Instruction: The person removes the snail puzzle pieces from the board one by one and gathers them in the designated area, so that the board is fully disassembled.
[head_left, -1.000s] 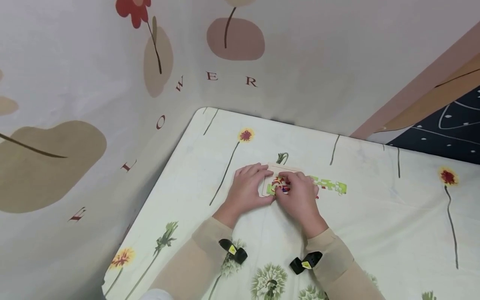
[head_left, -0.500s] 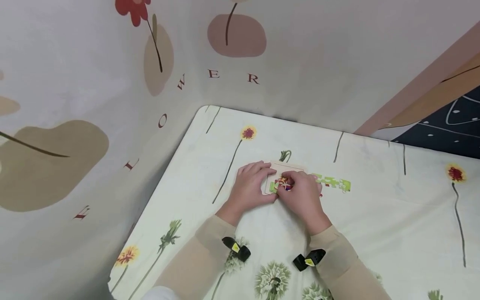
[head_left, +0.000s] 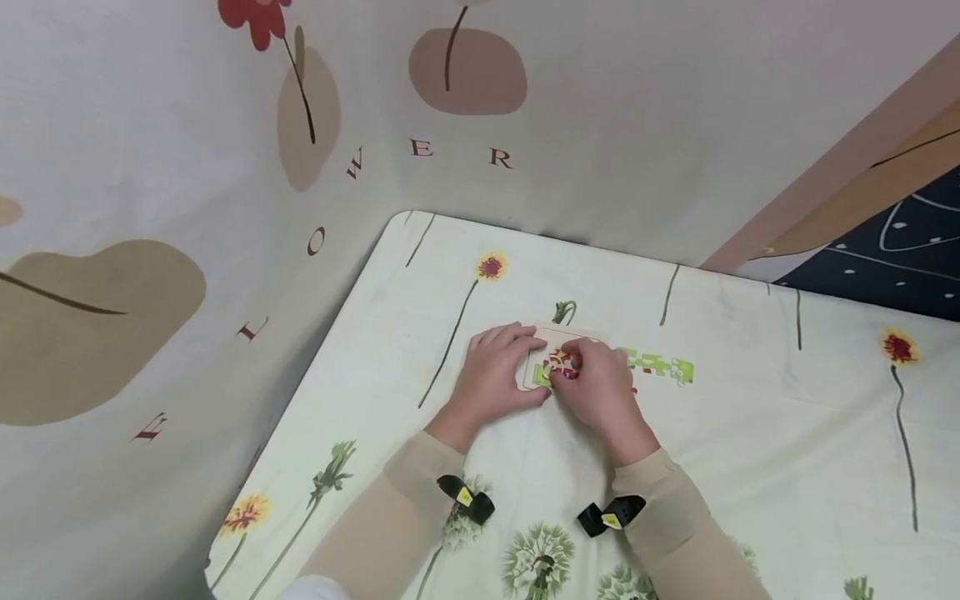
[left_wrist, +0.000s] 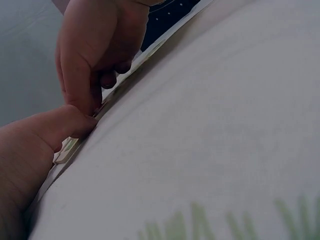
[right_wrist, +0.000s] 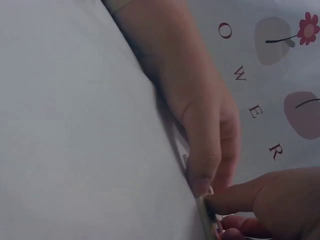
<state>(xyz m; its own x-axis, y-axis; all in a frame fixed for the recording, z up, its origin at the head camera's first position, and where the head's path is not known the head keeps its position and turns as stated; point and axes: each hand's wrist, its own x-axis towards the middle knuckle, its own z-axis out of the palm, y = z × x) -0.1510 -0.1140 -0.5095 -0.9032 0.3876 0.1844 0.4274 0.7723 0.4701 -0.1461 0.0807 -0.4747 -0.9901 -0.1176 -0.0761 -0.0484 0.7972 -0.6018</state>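
Note:
A small pale puzzle board [head_left: 551, 334] lies on the cloth-covered table in the head view, with green, red and yellow jigsaw pieces [head_left: 542, 374] in its lower part. My left hand [head_left: 491, 375] grips the board at its left side, fingers at the far end and thumb along the near edge. Over the board's right part, my right hand [head_left: 600, 387] pinches a small puzzle piece [head_left: 571, 373] between thumb and fingers; that piece is mostly covered. In the left wrist view, the left thumb [left_wrist: 70, 122] lies close to the right fingertips. The board's right part is hidden.
A row of loose green puzzle pieces [head_left: 656, 365] lies to the right of my right hand. The table [head_left: 787, 458] wears a white cloth printed with flowers. A patterned wall covering [head_left: 600, 167] rises behind its far and left edges.
The head view has shifted slightly. Both hands stay at the board in nearly the same pose, the right fingers still pinching at the same spot.

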